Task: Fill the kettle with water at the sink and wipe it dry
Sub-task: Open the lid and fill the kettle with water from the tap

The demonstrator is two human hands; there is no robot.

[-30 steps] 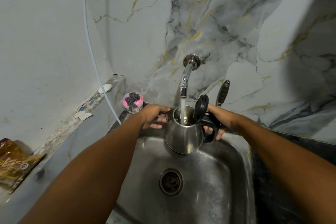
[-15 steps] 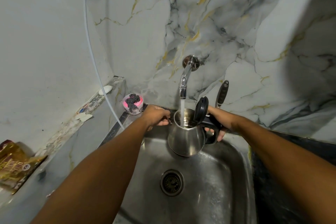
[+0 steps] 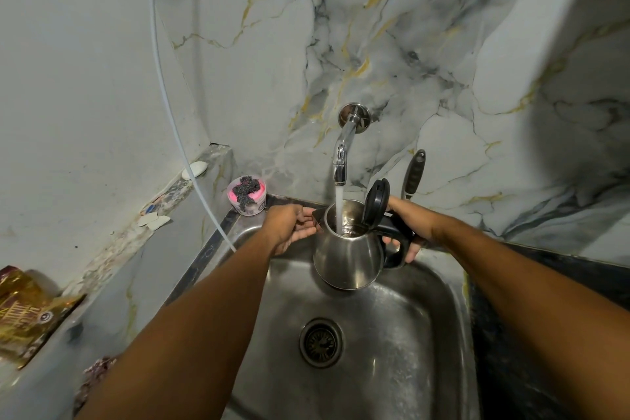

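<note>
A steel kettle with its black lid flipped up hangs over the steel sink, under the wall tap. Water runs from the tap straight into the kettle's mouth. My right hand is wrapped around the black handle on the kettle's right side. My left hand rests against the spout on its left side, fingers loosely curled. No cloth is in view.
A pink tub with a steel scourer stands at the sink's back left corner. A black utensil handle leans on the marble wall behind the kettle. A white hose hangs down left. A gold packet lies on the left ledge.
The kettle stays under the running tap, held the same way. My left hand's fingers have curled in closer to the spout.
</note>
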